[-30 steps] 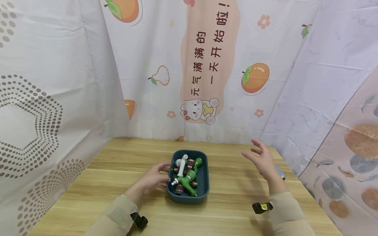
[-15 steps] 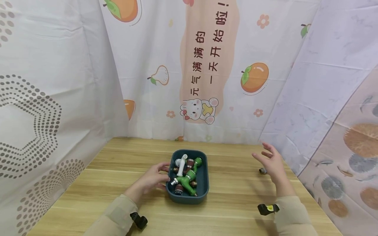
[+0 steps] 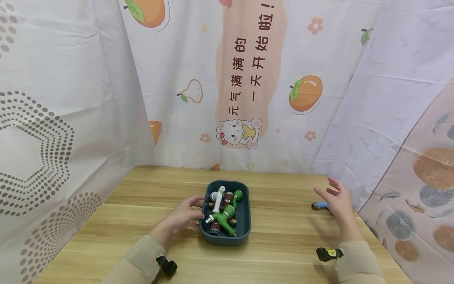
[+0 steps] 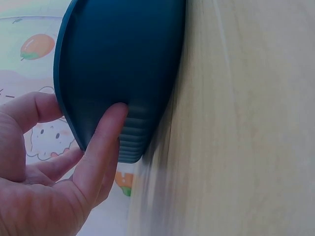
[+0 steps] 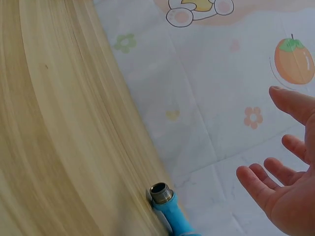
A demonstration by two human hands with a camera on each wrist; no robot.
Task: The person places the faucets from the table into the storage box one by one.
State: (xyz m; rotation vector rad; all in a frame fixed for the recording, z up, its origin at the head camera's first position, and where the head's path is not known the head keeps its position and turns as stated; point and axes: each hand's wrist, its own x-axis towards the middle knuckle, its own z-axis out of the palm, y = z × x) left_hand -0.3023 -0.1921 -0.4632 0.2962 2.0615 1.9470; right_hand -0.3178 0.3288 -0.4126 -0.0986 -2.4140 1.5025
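Observation:
A dark teal plastic bin [image 3: 244, 236] stands on the wooden table. Its left side is touched by my left hand [image 3: 182, 215], fingers spread against the wall and rim; in the left wrist view one fingertip lies on the outer wall [image 4: 118, 44]. Inside the bin lie a white faucet [image 3: 219, 199], green faucets [image 3: 223, 218] and brown-and-metal fittings [image 3: 214, 228]. At the right, my right hand [image 3: 338, 205] hovers with its fingers apart, holding nothing. Partly behind it on the table is a blue faucet [image 3: 320, 205]; its threaded metal end [image 5: 161, 192] shows in the right wrist view.
The wooden table [image 3: 276, 244] is enclosed by printed curtains at the back [image 3: 184, 130], left and right. A black wrist camera [image 3: 166, 265] sits on the left sleeve, another wrist camera [image 3: 328, 253] on the right sleeve.
My right hand has moved to the right and slightly toward me, uncovering the blue faucet's metal end and part of its body. The left hand and bin have stayed in place.

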